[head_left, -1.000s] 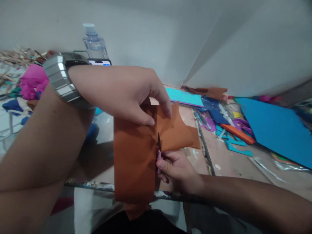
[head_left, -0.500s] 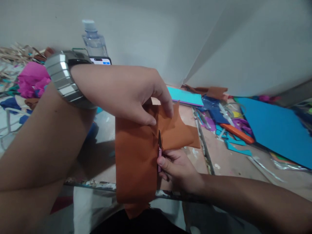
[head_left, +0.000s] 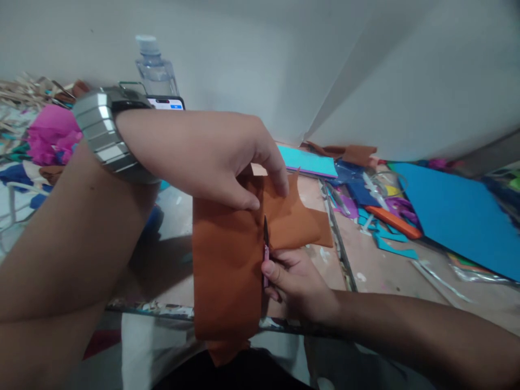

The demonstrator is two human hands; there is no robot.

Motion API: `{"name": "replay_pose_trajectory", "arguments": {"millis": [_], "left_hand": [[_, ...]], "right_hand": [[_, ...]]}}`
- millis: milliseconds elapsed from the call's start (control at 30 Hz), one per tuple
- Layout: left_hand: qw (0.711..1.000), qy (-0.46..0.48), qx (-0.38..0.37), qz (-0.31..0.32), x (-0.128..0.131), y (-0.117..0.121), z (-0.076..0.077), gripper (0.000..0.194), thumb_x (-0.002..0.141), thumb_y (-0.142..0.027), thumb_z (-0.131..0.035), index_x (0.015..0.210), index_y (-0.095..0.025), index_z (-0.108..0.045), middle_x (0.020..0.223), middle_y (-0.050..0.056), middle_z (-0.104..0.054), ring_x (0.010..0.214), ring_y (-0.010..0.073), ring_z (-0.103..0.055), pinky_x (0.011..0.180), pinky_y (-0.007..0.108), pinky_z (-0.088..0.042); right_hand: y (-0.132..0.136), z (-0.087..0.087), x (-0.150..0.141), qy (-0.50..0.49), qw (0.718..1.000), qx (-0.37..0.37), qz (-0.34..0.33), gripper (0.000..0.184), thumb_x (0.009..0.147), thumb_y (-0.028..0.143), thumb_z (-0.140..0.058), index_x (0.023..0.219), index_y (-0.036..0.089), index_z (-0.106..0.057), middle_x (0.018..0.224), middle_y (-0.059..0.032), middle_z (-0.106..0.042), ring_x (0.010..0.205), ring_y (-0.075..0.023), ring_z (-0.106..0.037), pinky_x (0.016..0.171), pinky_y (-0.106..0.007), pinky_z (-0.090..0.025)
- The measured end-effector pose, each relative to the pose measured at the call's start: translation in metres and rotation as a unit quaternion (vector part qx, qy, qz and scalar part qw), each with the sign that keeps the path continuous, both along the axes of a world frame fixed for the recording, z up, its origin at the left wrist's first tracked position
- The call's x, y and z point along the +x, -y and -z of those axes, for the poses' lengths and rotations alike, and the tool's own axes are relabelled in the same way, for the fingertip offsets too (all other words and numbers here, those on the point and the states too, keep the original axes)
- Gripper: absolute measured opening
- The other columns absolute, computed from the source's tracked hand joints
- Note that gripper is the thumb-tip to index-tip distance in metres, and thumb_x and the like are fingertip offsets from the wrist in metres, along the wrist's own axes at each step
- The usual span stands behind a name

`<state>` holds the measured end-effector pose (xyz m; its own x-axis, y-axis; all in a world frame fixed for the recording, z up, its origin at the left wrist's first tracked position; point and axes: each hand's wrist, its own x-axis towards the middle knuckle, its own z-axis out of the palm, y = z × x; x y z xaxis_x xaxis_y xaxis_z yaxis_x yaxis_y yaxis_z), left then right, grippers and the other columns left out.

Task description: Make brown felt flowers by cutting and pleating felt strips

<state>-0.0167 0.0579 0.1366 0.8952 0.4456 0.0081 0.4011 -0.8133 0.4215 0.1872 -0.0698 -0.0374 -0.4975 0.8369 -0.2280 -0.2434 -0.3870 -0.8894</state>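
A sheet of orange-brown paper (head_left: 227, 265) hangs over the front edge of the table, and its right part is cut into a flap (head_left: 294, 222). My left hand (head_left: 239, 157), with a metal watch (head_left: 108, 130) at the wrist, reaches over from the left. Its thumb and a fingertip grip the paper on both sides of the cut. In my right hand (head_left: 292, 276) is a pair of small scissors (head_left: 266, 249) with pink handles. Their dark blades point away from me along the cut; most of the handle is hidden by the fingers.
A clear water bottle (head_left: 156, 70) and a phone (head_left: 170, 102) stand against the wall. Crumpled pink paper (head_left: 52, 130) lies on the left. On the right are a blue sheet (head_left: 455, 211), an orange cutter (head_left: 394, 222) and turquoise scraps (head_left: 392, 246).
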Motion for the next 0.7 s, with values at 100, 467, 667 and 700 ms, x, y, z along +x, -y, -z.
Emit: {"name": "replay_pose_trajectory", "arguments": {"millis": [100, 467, 667, 700], "left_hand": [[1.0, 0.001, 0.0, 0.003, 0.0004, 0.0006, 0.0, 0.036, 0.084, -0.013, -0.077, 0.117, -0.025, -0.082, 0.082, -0.004, -0.081, 0.07, 0.0117, -0.074, 0.055, 0.018, -0.05], [1.0, -0.007, -0.018, -0.003, -0.0004, 0.0, 0.0011, 0.035, 0.087, -0.019, -0.073, 0.12, -0.025, -0.08, 0.088, -0.001, -0.081, 0.073, 0.0143, -0.071, 0.063, 0.022, -0.049], [0.999, -0.02, 0.023, -0.024, -0.0029, -0.0008, 0.0, 0.034, 0.087, -0.024, -0.074, 0.12, -0.029, -0.08, 0.075, -0.003, -0.074, 0.062, 0.013, -0.065, 0.055, 0.022, -0.042], [0.999, -0.022, 0.025, -0.024, -0.0029, -0.0011, 0.0002, 0.034, 0.088, -0.025, -0.073, 0.12, -0.029, -0.08, 0.075, -0.003, -0.074, 0.062, 0.0129, -0.064, 0.054, 0.022, -0.042]], "right_hand": [[0.0003, 0.001, 0.0006, 0.007, 1.0, -0.007, -0.001, 0.048, 0.086, 0.059, -0.081, 0.078, 0.016, -0.061, 0.066, 0.0045, -0.048, 0.051, -0.0056, -0.041, 0.045, -0.022, -0.027], [0.0011, 0.0044, 0.001, -0.038, 0.999, -0.002, -0.006, 0.043, 0.091, 0.053, -0.08, 0.08, 0.016, -0.061, 0.067, 0.004, -0.05, 0.051, -0.0052, -0.041, 0.045, -0.021, -0.027], [0.0009, 0.0006, 0.0027, -0.033, 0.999, -0.01, 0.002, 0.042, 0.088, 0.051, -0.082, 0.081, 0.015, -0.064, 0.069, 0.0035, -0.051, 0.055, -0.0054, -0.042, 0.049, -0.021, -0.027], [0.001, -0.0001, 0.0031, -0.032, 0.999, -0.013, -0.002, 0.042, 0.088, 0.052, -0.082, 0.082, 0.015, -0.064, 0.07, 0.003, -0.051, 0.056, -0.0056, -0.042, 0.05, -0.021, -0.028]]}}
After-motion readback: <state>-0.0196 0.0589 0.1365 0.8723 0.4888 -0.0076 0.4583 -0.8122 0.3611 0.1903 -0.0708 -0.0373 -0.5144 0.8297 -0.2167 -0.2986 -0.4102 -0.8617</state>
